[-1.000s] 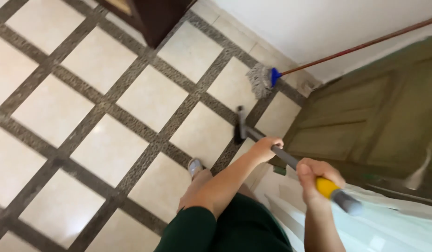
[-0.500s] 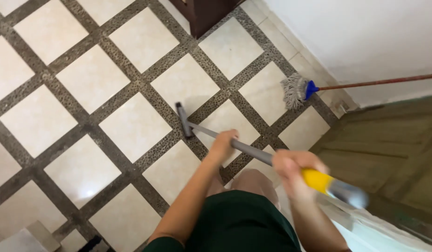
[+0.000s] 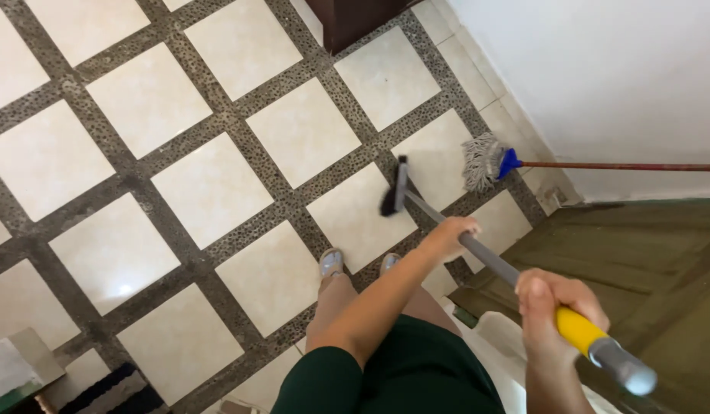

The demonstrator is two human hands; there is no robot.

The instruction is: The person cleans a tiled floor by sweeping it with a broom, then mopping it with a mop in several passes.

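I hold a long-handled broom whose grey shaft (image 3: 489,259) runs from lower right up to a dark brush head (image 3: 395,188) resting on the tiled floor (image 3: 217,184). My left hand (image 3: 449,235) grips the shaft at its middle. My right hand (image 3: 550,307) grips higher up, by the yellow sleeve (image 3: 578,330) near the handle's end. My two feet in grey shoes (image 3: 332,262) stand just behind the brush head.
A string mop with a blue collar (image 3: 485,161) and a reddish stick lies against the white wall (image 3: 600,77) at the right. A dark cabinet base (image 3: 355,19) stands at the top. An olive door (image 3: 646,261) lies lower right. A small mat (image 3: 102,391) shows at the lower left.
The view has swung, so the floor pattern has shifted. The brush head has moved across the tiles toward the mop, with both hands still on the shaft.
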